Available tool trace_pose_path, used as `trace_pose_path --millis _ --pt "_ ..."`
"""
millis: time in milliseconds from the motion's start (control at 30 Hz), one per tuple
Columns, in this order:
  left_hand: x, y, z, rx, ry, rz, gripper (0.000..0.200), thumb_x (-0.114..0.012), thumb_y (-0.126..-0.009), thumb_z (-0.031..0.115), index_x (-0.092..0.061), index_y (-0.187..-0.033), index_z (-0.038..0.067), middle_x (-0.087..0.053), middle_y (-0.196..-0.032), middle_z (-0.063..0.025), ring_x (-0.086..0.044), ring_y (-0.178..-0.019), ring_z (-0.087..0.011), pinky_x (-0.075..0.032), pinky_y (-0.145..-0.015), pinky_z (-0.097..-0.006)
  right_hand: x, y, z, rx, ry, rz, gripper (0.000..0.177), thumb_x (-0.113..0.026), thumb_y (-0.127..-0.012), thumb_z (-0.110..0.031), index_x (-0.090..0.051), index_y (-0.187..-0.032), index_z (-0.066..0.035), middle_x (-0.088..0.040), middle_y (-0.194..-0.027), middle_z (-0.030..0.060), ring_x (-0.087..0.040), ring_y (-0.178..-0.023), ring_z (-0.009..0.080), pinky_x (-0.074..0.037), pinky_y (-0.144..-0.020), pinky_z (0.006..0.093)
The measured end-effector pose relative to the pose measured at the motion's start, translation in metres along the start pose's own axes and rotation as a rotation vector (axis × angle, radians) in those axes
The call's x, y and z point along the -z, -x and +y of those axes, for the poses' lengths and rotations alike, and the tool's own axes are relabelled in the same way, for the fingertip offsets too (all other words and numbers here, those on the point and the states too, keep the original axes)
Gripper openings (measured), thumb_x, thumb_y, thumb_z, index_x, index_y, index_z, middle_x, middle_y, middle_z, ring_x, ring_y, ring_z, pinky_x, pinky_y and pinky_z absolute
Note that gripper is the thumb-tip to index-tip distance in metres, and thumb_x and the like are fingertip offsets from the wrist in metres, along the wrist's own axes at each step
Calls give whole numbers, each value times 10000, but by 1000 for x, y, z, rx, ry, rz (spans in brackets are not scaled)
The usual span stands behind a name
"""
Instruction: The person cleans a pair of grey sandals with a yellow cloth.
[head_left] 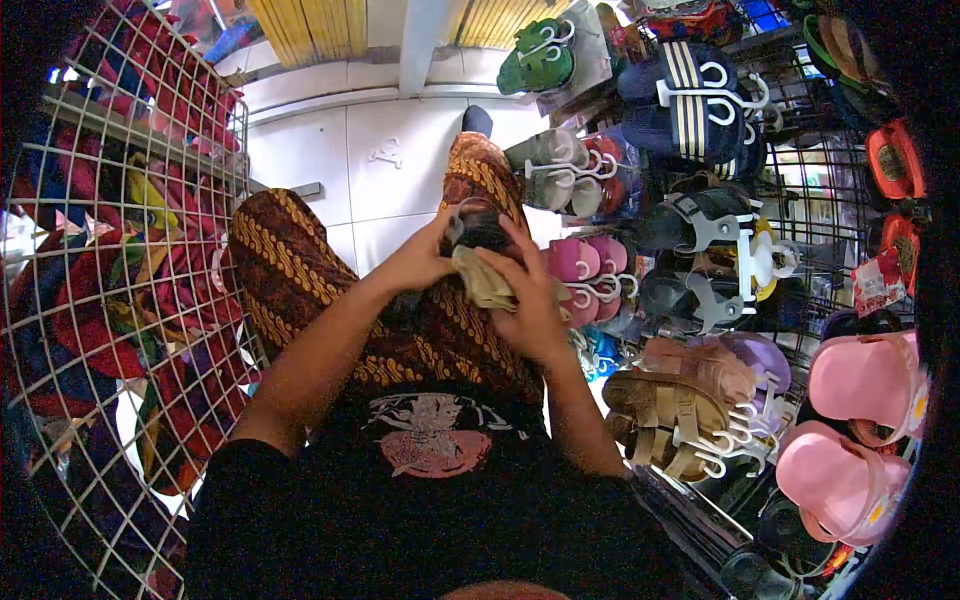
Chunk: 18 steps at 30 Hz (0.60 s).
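Observation:
Above my lap, both hands come together around a dark and khaki item (pixel 487 280) that looks like a small sandal; blur hides its exact kind. My left hand (pixel 432 252) grips its left side, with the thumb and fingers closed near the black part. A thin pale curved piece shows at the top of the item. On the other side, my right hand (pixel 525 290) wraps round the khaki part, fingers bent over it. Beneath them lie the brown and gold patterned trousers (pixel 400 330) on my legs.
A wire grid (pixel 130 260) with colourful goods behind it rises at left. At right, sandals hang on racks, including navy striped slides (pixel 685 105), maroon-pink sandals (pixel 590 275), brown strapped sandals (pixel 665 425) and pink clogs (pixel 860 375). A white hanger (pixel 385 152) lies on the tiled floor.

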<state>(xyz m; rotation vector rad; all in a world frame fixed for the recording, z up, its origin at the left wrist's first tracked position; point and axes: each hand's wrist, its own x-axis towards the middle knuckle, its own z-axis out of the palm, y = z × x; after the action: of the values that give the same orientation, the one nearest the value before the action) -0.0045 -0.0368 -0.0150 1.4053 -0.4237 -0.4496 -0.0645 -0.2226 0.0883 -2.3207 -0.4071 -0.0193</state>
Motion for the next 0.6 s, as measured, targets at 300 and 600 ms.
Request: trace_pose_path --millis 300,600 --pt "-8 -1 -7 7 -216 -49 631 -790 -807 150 -469 -1343 55 -597 -1258 -155 -575 -1168 -255 -435 -999 -357 15 -3 -10 29 416 72 689 -731 -685 34 -567 -1338 -111 -532 -1284 149 -507 -1202 367 -420 -1020 451" --pt "-3 -3 -3 222 -87 -70 647 -779 -864 232 -417 -1376 74 -589 -1266 -175 -570 -1175 -254 -437 -987 -355 -7 26 78 -334 -140 68 650 -632 -808 32 -490 -1429 -97 -526 -1279 155 -524 -1206 335 -396 -1057 374"
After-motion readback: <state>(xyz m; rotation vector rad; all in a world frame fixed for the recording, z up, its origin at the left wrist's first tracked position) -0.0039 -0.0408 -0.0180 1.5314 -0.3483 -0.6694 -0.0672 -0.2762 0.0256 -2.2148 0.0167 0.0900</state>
